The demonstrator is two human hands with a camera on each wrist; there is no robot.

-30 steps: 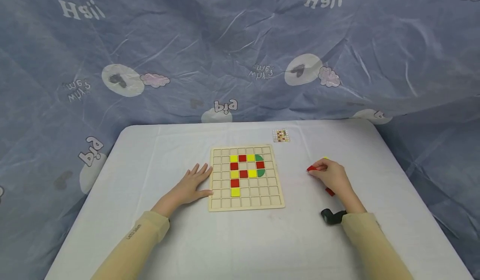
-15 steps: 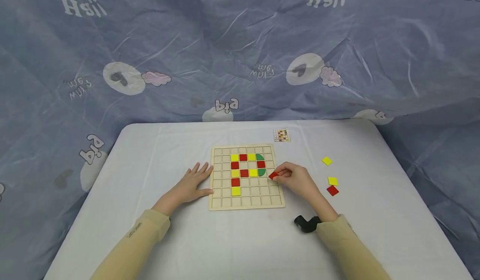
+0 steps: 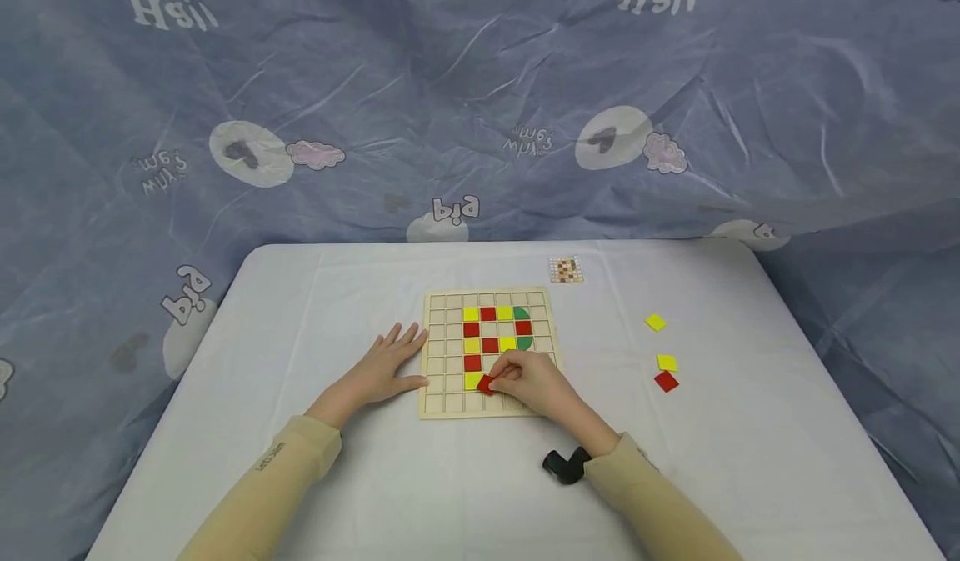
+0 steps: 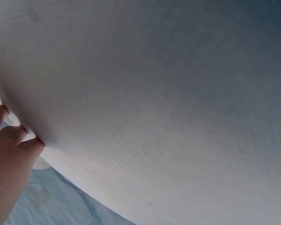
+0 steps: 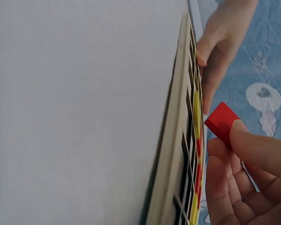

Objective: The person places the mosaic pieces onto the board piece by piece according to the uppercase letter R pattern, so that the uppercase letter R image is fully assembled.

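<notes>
A wooden grid board (image 3: 440, 406) lies on the white table, with yellow, red and green tiles set in its cells. My left hand (image 3: 381, 375) rests spread at the board's left edge, fingertips and thumb touching the rim. Between thumb and fingers my right hand (image 3: 534, 383) pinches a red square tile (image 3: 486, 384), close over the board just right of the lowest yellow tile (image 3: 472, 380). In the right wrist view the red tile (image 5: 222, 120) is tilted above the board. The right hand covers the board's lower right cells.
Two yellow tiles (image 3: 656, 323) and one red tile (image 3: 666, 382) lie on the table at the right. A small pattern card (image 3: 566, 269) lies behind the board. A black wrist device (image 3: 566, 466) sits under the right forearm. Patterned blue cloth (image 3: 450, 111) hangs behind.
My right hand has carried the red tile leftward from the loose tiles to over the board's lower part. My left hand has stayed at the board's left edge.
</notes>
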